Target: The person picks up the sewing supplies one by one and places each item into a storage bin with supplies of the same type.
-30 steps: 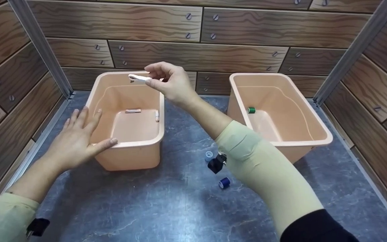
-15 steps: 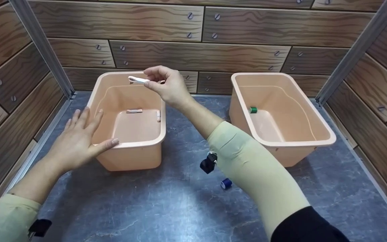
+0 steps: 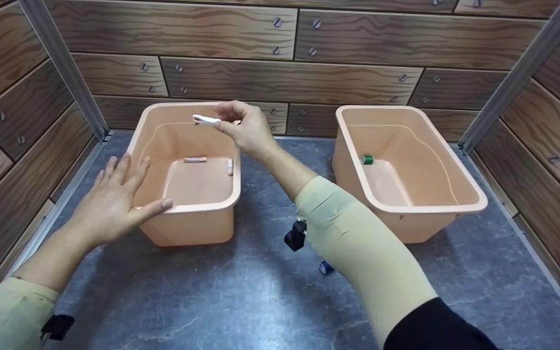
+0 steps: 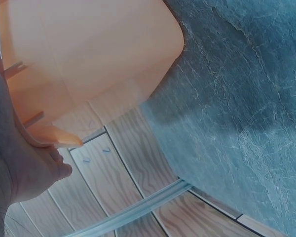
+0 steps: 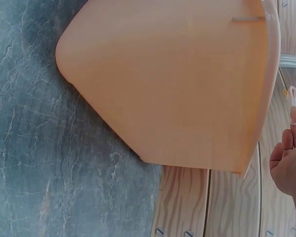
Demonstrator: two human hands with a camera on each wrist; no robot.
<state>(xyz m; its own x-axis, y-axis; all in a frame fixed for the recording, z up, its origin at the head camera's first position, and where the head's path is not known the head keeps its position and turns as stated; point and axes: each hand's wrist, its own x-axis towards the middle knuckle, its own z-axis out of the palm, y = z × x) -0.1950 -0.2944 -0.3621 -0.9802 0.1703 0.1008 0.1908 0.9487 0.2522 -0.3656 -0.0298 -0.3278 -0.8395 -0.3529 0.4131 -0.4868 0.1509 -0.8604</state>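
My right hand pinches a small white looped strip between thumb and fingers, above the far part of the left peach bin. The strip's loop points left, and in the right wrist view the loop sticks out past the fingertips. My left hand rests with spread fingers at the near left corner of that bin's rim. Down inside lie a pinkish bundle by the far wall and a whitish one along the right wall.
A second peach bin stands to the right, with a green thread spool inside. On the grey marbled table, a blue thread spool is partly covered by my right sleeve. Wood-patterned walls enclose the back and sides.
My right hand has lowered slightly with the white strip, and its forearm has swung left, now covering a clear spool seen earlier on the table. My left hand stays put.
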